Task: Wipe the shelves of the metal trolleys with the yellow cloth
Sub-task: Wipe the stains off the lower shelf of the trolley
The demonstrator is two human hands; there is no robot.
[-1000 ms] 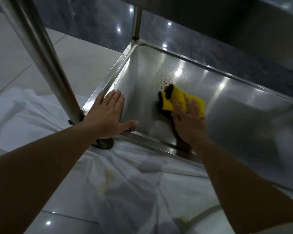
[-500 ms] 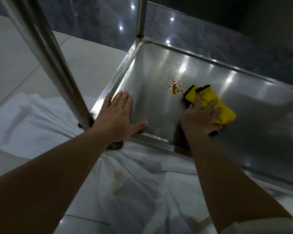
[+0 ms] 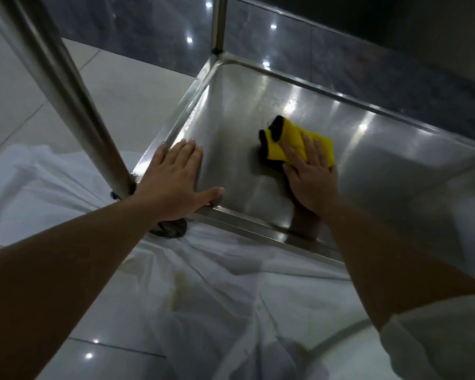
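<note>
Fingers [image 3: 310, 149] of right hand [image 3: 311, 179] press yellow cloth [image 3: 291, 139] inside shelf [image 3: 231, 111].

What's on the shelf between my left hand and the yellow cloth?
In the head view, only bare shiny steel of the shelf lies between the left hand and the yellow cloth, which the right hand presses flat.
</note>
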